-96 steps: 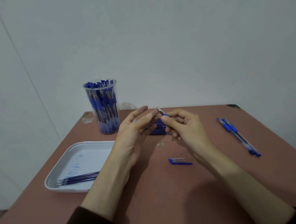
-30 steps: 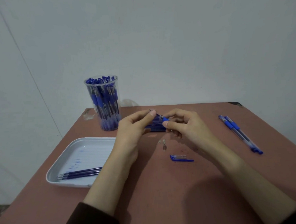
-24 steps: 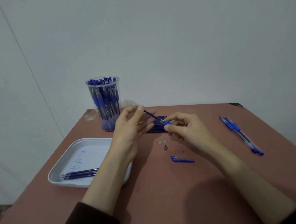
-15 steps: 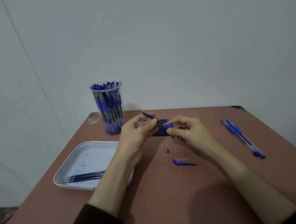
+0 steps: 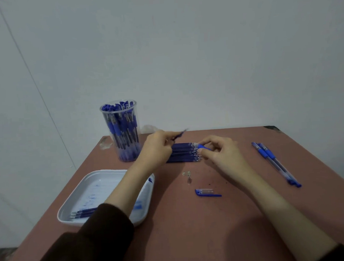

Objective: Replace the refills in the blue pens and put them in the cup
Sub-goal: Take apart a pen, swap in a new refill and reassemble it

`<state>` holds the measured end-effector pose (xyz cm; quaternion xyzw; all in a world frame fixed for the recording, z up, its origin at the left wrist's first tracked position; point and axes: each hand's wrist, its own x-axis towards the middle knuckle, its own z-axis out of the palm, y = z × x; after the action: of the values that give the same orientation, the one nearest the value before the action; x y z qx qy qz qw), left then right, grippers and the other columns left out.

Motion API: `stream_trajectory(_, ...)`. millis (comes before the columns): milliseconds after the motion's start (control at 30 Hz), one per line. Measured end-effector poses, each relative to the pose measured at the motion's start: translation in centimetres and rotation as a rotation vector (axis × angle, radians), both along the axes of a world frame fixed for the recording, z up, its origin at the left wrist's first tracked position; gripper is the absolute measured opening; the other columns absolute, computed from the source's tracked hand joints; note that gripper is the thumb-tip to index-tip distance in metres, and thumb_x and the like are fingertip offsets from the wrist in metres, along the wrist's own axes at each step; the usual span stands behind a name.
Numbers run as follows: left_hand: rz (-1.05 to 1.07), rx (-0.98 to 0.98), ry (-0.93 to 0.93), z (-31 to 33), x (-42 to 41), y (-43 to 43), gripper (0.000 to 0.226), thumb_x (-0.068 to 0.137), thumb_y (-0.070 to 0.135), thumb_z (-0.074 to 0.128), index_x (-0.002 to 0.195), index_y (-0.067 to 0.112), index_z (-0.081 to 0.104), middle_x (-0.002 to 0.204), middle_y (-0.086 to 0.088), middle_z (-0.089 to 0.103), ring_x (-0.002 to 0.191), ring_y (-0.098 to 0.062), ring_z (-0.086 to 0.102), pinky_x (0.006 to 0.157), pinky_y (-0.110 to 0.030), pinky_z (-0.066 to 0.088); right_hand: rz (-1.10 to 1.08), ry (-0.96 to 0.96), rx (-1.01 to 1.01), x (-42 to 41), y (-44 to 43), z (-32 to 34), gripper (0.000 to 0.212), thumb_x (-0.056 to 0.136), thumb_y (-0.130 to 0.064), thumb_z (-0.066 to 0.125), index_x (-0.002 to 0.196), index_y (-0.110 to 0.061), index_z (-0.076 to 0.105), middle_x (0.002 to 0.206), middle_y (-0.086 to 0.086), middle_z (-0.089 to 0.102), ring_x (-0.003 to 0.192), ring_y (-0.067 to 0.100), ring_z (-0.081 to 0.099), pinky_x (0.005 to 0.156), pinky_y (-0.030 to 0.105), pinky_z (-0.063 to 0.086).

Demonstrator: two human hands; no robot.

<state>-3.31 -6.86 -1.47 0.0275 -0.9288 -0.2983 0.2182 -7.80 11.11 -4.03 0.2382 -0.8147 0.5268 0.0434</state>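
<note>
A reddish-brown table (image 5: 192, 233) stands against a plain pale wall (image 5: 183, 60); its far right corner looks chipped and dark. Toward the far left of the top, a clear cup (image 5: 120, 131) stands upright, packed with blue pens. At the near left lies a white tray (image 5: 94, 186), smeared with blue ink, with a few loose refills (image 5: 82, 212) along its near side. A dark sleeve (image 5: 89, 246) crosses the tray's right edge.

The left hand (image 5: 156, 149) pinches a thin blue refill (image 5: 179, 134) in its fingertips. The refill is blurred and slants up toward 2 o'clock, its free end in the air. The right hand (image 5: 222, 153) pinches a pen (image 5: 203, 147) between thumb and forefinger at its blue grip, the open front end pointing toward 9 o'clock; the rest of the barrel is hidden in the curled fingers. The pen sits at about 4 o'clock from the refill's free end, near but apart from it.

Between and just below the two hands a flat row of new refills (image 5: 185, 152) lies on the table. At 6 o'clock from that row are a small metal tip (image 5: 189, 180) and, nearer still, a blue pen cap (image 5: 207, 193). Well off at 3 o'clock from the right hand, two capped pens (image 5: 274, 161) lie side by side.
</note>
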Motion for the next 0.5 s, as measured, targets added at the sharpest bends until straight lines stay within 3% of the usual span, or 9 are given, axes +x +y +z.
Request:
stream_trajectory(67, -0.009, -0.156, -0.089, -0.5, -0.9, -0.2, 0.042, 0.086, -0.005, 0.045, 0.117, 0.014, 0.066, 0.103, -0.013, 0.069, 0.092, -0.027, 0.061, 0.08, -0.035, 0.049, -0.023, 0.091, 0.113, 0.1, 0.0, 0.0, 0.011, 0.081, -0.025, 0.067, 0.076, -0.035, 0.067, 0.06, -0.015, 0.061, 0.056, 0.003, 0.051, 0.062, 0.03, 0.047)
stream_trajectory(200, -0.006, -0.222, -0.159, -0.7, -2.5, -0.6, 0.033, 0.086, -0.003, 0.052, 0.112, 0.009, 0.068, 0.108, -0.01, 0.069, 0.102, -0.025, 0.062, 0.089, -0.029, 0.047, -0.015, 0.147, 0.17, 0.4, -0.1, 0.1, 0.013, 0.082, -0.024, 0.066, 0.075, -0.035, 0.064, 0.064, -0.008, 0.062, 0.065, 0.013, 0.057, 0.066, 0.037, 0.051)
stream_trajectory(367, -0.017, -0.345, -0.223, -0.9, -3.4, -0.5, 0.035, 0.083, 0.001, 0.051, 0.109, 0.016, 0.07, 0.108, -0.01, 0.069, 0.099, -0.029, 0.062, 0.086, -0.038, 0.051, -0.028, 0.165, 0.204, 0.1, -0.1, 0.1, 0.014, 0.083, -0.028, 0.065, 0.076, -0.04, 0.061, 0.067, -0.012, 0.062, 0.072, 0.01, 0.06, 0.071, 0.039, 0.055)
stream_trajectory(500, -0.02, -0.373, -0.233, -0.8, -3.3, -0.2, 0.036, 0.083, 0.002, 0.049, 0.109, 0.016, 0.07, 0.106, -0.01, 0.07, 0.097, -0.028, 0.062, 0.083, -0.038, 0.051, -0.016, 0.179, 0.204, 0.3, -0.2, 0.0, 0.015, 0.082, -0.026, 0.065, 0.075, -0.039, 0.061, 0.068, -0.004, 0.064, 0.07, 0.018, 0.061, 0.07, 0.042, 0.055)
